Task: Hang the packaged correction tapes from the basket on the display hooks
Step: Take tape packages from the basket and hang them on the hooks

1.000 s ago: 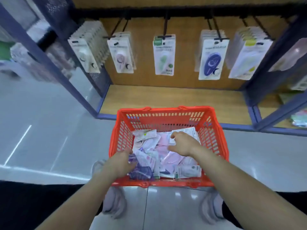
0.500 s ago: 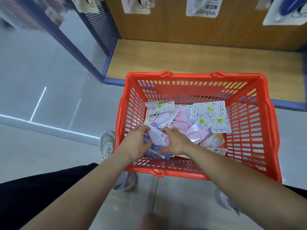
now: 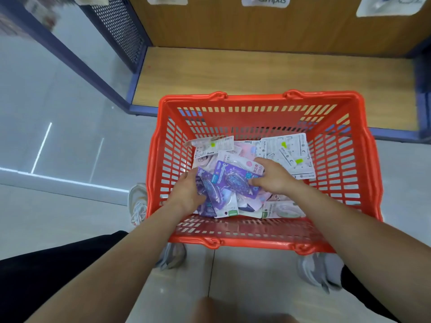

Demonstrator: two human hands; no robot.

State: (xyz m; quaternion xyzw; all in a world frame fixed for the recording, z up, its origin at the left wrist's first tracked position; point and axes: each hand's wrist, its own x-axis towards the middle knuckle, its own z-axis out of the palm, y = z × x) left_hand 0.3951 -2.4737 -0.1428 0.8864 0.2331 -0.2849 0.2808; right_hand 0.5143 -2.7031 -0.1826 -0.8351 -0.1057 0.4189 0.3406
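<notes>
Purple packs (image 3: 233,180) now uppermost in basket (image 3: 256,100) (clear oval blisters)

Single view, head-worn, wide-angle. The camera sits above and behind the forearms, pitched steeply down and forward. The red basket (image 3: 256,99) fills the centre, close under the lens. The left hand (image 3: 189,194) and right hand (image 3: 272,178) meet over the correction tape packs (image 3: 233,180) at mid-frame, and the forearms enter from the bottom corners. The wooden shelf base (image 3: 256,73) lies beyond the basket. Hanging packs (image 3: 263,0) are cut off at the top border — lower edges only. Shoes (image 3: 319,269) show below the basket's near rim.
</notes>
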